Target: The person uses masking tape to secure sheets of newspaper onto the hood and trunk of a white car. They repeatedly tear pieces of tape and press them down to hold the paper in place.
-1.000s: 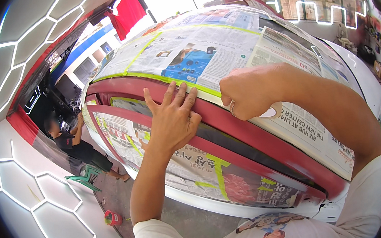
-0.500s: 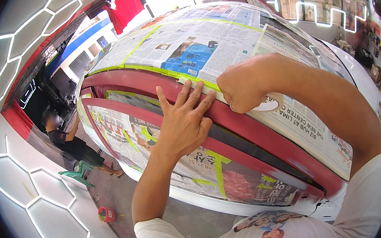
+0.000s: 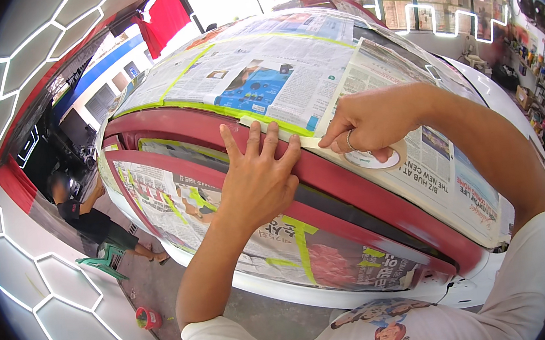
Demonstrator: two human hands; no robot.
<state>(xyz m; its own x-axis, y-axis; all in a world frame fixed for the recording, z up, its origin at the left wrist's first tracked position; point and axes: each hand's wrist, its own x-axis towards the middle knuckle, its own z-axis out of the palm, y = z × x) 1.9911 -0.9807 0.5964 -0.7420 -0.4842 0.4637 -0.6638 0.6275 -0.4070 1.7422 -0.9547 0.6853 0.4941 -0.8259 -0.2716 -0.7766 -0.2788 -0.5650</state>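
Note:
A red and white car body (image 3: 381,205) fills the view, masked with newspaper sheets (image 3: 256,73) held by yellow-green tape. My left hand (image 3: 256,171) lies flat with fingers spread on the red roof rail, pressing a strip of pale masking tape (image 3: 269,131) along the paper's edge. My right hand (image 3: 370,124) pinches that strip just to the right and holds a roll of masking tape (image 3: 376,158) underneath its palm. More newspaper (image 3: 177,205) covers the side windows below my left hand.
A person in dark clothes crouches by the car's far end (image 3: 93,220) next to a green stool (image 3: 107,261). A small red cup (image 3: 148,318) stands on the grey floor. Shelves with bottles (image 3: 539,72) line the right wall. White hexagon-lit panels (image 3: 42,303) cover the left wall.
Both hands have moved along the red roof rail. The right hand has opened from a closed fist to pinching the tape strip, and the left hand presses closer beside it.

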